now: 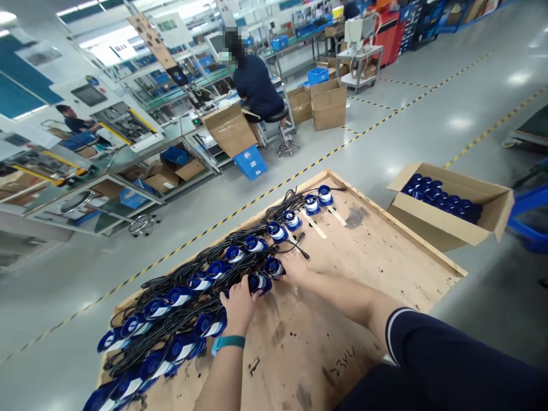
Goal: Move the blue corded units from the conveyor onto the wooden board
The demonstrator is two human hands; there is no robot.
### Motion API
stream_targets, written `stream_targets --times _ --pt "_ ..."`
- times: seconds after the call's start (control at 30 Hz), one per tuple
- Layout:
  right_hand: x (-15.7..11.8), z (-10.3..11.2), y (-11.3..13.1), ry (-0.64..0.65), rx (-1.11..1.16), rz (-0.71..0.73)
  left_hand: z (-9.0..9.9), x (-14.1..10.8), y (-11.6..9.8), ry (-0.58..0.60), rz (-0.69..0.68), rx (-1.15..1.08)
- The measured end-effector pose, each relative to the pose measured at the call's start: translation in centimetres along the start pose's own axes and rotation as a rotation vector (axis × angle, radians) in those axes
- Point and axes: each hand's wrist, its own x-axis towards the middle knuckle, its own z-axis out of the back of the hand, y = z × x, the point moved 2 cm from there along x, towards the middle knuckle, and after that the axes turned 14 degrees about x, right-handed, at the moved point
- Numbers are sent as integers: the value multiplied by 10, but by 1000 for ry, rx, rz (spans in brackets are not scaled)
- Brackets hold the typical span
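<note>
On the desk (355, 319), a wooden-rimmed board, the left hand (240, 302) and right hand (295, 271) meet at the upper end of the nearer row of blue units. The end unit (274, 267) lies just beside the right hand's fingers, touching them; the neighbouring unit (260, 282) lies against the left hand, which is the nearer one to it. The left hand's fingers bend over that unit with the thumb toward the desk's open middle, though how firmly they press cannot be told. The right hand's fingertips are partly hidden, so whether they pinch or only rest on the end unit cannot be told.

The row's long axis slants across the desk, roughly parallel to its far rim. Between this row and the rim runs the farther row (256, 244), with black cables (201, 260) bundled along it. Pale strips (314, 224) lie flat on the desk beside that row's right end.

Just off the desk's right end, an open carton (436, 217) holds many more blue parts (447, 200), packed close. Well beyond the desk's far rim stand another carton (329, 108) and a blue crate (250, 162), their contents hidden.
</note>
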Motion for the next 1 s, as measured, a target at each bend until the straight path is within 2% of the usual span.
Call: stream_targets --times 0.07,0.13,0.2,0.27,0.37,0.5,0.57,0.6,0.63,0.7,0.77,0.83,0.9,1.0 --pt "-7 -3 -4 -14 6 -26 1 2 -4 -2 14 0" --pt "-25 -4 -10 -28 10 -16 3 0 -9 -38 32 0" --pt "-59 -3 -17 -46 2 -2 4 -10 -13 -113 46 -5" --pt "-108 0 -24 -73 -32 -8 -2 -33 -17 -203 44 -49" --pt "-198 10 -33 -133 -129 -31 -33 -97 -20 -253 -34 -202" --pt "-310 23 -38 -251 -304 -65 -100 -209 -20 -142 -56 -353" --pt "-354 21 -36 -305 -379 -115 -119 -243 -16 -137 -57 -415" --pt "-373 17 -33 -333 -404 -148 -120 -249 -12 -149 -60 -443" --pt "-390 11 -30 -367 -420 -186 -115 -246 -8 -170 -67 -462" --pt "-425 -2 -21 -462 -432 -275 -87 -217 -1 -230 -80 -464" --pt "-462 -19 -13 -566 -423 -366 -46 -167 2 -328 -121 -409" --pt "-504 -38 -7 -649 -393 -453 -8 -109 1 -388 -100 -306" --pt "-552 -58 -9 -728 -343 -533 18 -59 -4 -359 -62 -179" --pt "-622 -90 -23 -923 -258 -618 31 -11 -13 -262 -67 -57"
